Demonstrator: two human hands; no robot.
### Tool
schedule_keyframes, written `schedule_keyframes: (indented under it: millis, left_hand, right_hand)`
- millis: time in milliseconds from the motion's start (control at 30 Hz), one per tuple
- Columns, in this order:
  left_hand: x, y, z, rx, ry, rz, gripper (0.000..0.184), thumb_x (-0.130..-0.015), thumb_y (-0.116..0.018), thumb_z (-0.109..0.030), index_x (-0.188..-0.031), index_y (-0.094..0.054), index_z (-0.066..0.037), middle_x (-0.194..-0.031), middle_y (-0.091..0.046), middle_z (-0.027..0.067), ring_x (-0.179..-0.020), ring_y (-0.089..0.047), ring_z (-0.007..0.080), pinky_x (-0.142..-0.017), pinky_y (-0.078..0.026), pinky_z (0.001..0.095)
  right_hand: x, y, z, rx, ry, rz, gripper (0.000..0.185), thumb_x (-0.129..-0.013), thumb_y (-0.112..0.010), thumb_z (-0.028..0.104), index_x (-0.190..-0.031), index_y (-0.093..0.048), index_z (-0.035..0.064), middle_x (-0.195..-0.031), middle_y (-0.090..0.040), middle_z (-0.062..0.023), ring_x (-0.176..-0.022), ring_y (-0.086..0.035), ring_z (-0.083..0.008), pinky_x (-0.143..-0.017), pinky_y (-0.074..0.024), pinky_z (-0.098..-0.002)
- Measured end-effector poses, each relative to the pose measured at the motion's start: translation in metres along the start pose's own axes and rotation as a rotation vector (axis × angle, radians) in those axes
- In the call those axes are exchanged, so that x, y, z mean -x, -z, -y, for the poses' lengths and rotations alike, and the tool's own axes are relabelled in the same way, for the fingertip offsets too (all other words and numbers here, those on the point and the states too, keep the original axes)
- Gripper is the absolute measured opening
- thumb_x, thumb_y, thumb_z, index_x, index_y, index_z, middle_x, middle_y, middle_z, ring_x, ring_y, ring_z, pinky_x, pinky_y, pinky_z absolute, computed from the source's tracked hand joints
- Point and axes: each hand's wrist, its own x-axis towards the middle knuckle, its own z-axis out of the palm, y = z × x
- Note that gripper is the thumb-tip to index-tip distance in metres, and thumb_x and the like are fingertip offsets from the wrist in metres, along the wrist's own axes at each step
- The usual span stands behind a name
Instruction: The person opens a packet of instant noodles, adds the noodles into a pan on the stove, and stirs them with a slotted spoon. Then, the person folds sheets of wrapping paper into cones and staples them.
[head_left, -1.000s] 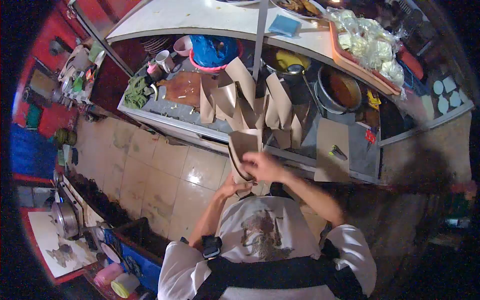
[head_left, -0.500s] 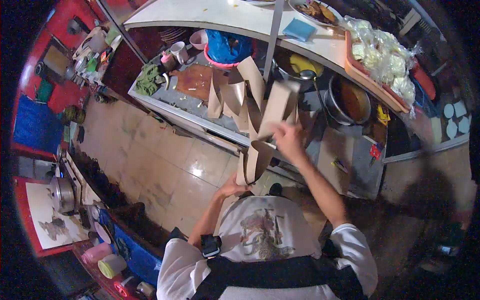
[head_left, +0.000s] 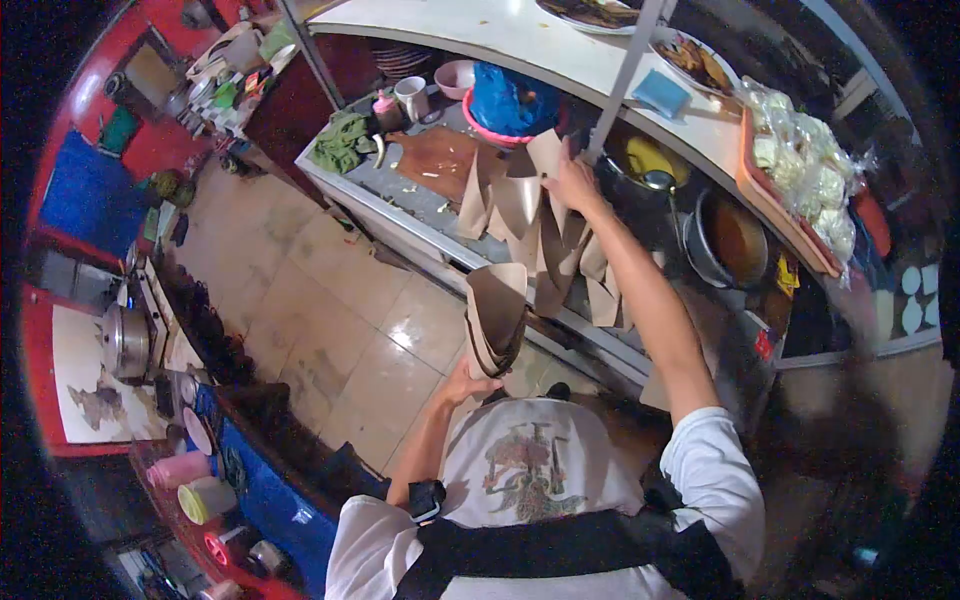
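Observation:
Several nested brown paper cones stand upright in my left hand, open ends up, its fingers wrapped round their lower end. My right hand reaches over the counter with fingers closed on the edge of another brown paper cone. Beside that one, more brown paper cones stand along the counter's front edge, partly overlapping. Further folded brown paper lies below my right forearm, which hides some of it.
On the grey counter are a wooden board, a green cloth, a white mug and a blue bag. Pots with a ladle stand right. An orange tray of bagged food sits on the white shelf.
My right hand has moved away from my left hand, to a cone farther back on the counter. The stack in my left hand now shows more layers. The view has shifted slightly.

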Motion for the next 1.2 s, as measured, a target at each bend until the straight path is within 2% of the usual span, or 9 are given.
schedule_keyframes:
  millis: [133, 367, 567, 633, 733, 833, 1033, 1133, 1200]
  left_hand:
    - [-0.001, 0.009, 0.008, 0.083, -0.018, -0.023, 0.069, -0.059, -0.074, -0.002, -0.119, -0.04, -0.004, -0.102, -0.057, 0.0079, -0.09, -0.057, 0.0183, -0.083, -0.045, 0.0337]
    - [-0.028, 0.004, 0.03, -0.191, -0.009, -0.198, 0.074, -0.058, -0.078, -0.008, -0.12, -0.038, -0.004, -0.108, -0.051, 0.0066, -0.098, -0.051, 0.0174, -0.087, -0.042, 0.0323]
    - [-0.035, -0.015, 0.007, -0.206, -0.078, -0.128, 0.075, -0.058, -0.079, -0.008, -0.121, -0.038, -0.004, -0.111, -0.05, 0.0065, -0.102, -0.049, 0.0178, -0.089, -0.04, 0.0321]
    - [-0.029, -0.02, -0.005, -0.153, -0.126, -0.078, 0.075, -0.058, -0.078, -0.009, -0.122, -0.038, -0.004, -0.112, -0.051, 0.0066, -0.103, -0.049, 0.0183, -0.09, -0.04, 0.0326]
    - [-0.012, -0.017, -0.007, -0.175, -0.063, -0.134, 0.075, -0.058, -0.078, -0.006, -0.122, -0.039, -0.004, -0.112, -0.052, 0.0078, -0.102, -0.051, 0.0192, -0.09, -0.04, 0.0336]
    - [0.002, 0.004, 0.021, -0.156, 0.025, -0.194, 0.073, -0.058, -0.078, -0.008, -0.121, -0.041, -0.005, -0.112, -0.054, 0.008, -0.1, -0.053, 0.0191, -0.088, -0.042, 0.0338]
    - [0.025, 0.043, 0.057, -0.068, 0.098, -0.236, 0.064, -0.06, -0.078, -0.012, -0.116, -0.047, -0.006, -0.108, -0.056, 0.0061, -0.097, -0.054, 0.0172, -0.085, -0.044, 0.0331]
    - [0.034, 0.042, 0.042, -0.133, 0.132, -0.266, 0.064, -0.062, -0.077, -0.011, -0.117, -0.046, -0.007, -0.106, -0.056, 0.0052, -0.095, -0.054, 0.0168, -0.084, -0.045, 0.0332]
    - [0.031, 0.041, 0.035, -0.056, 0.134, -0.142, 0.066, -0.062, -0.077, -0.01, -0.119, -0.044, -0.007, -0.103, -0.056, 0.0047, -0.094, -0.054, 0.0161, -0.083, -0.045, 0.0331]
  right_hand:
    - [0.002, 0.006, 0.008, 0.029, 0.05, 0.046, 0.027, -0.073, -0.065, 0.022, -0.083, -0.057, -0.0017, -0.069, -0.058, -0.0243, -0.073, -0.058, -0.0413, -0.062, -0.0454, -0.0468]
    - [0.086, 0.072, 0.083, -0.155, 0.094, -0.397, 0.031, -0.081, -0.059, 0.03, -0.068, -0.047, 0.004, -0.056, -0.055, -0.0163, -0.05, -0.054, -0.0363, -0.044, -0.039, -0.0436]
    - [0.191, -0.029, 0.066, -0.365, 0.238, 0.129, 0.015, -0.078, -0.057, 0.014, -0.076, -0.054, -0.0001, -0.062, -0.058, -0.0198, -0.058, -0.06, -0.0345, -0.052, -0.0453, -0.0439]
    - [0.19, 0.021, 0.088, -0.648, -0.101, 0.692, 0.019, -0.08, -0.057, 0.018, -0.077, -0.056, -0.0005, -0.068, -0.061, -0.0184, -0.064, -0.062, -0.0303, -0.058, -0.0468, -0.0396]
    - [0.162, 0.013, 0.06, -0.685, 0.004, -0.02, 0.025, -0.081, -0.059, 0.026, -0.08, -0.057, 0.0015, -0.07, -0.061, -0.0141, -0.066, -0.06, -0.0282, -0.059, -0.0466, -0.0369]
    - [0.136, -0.003, 0.019, -0.165, 0.091, 0.141, 0.05, -0.071, -0.068, 0.035, -0.103, -0.048, 0.0024, -0.103, -0.052, -0.0179, -0.097, -0.051, -0.0345, -0.08, -0.0415, -0.0431]
    - [0.13, -0.016, 0.002, -0.04, 0.04, 0.586, 0.033, -0.071, -0.067, 0.027, -0.086, -0.058, -0.0006, -0.084, -0.057, -0.0196, -0.087, -0.054, -0.0366, -0.075, -0.0432, -0.0421]
    - [0.149, 0.026, 0.045, -0.214, 0.118, -0.111, 0.016, -0.079, -0.057, 0.017, -0.074, -0.06, 0.0015, -0.067, -0.056, -0.0192, -0.065, -0.055, -0.0364, -0.063, -0.0419, -0.046]
    - [0.162, 0.02, 0.069, -0.264, 0.129, -0.102, 0.019, -0.077, -0.061, 0.019, -0.07, -0.06, 0.001, -0.063, -0.055, -0.0195, -0.061, -0.055, -0.0357, -0.058, -0.0413, -0.0443]
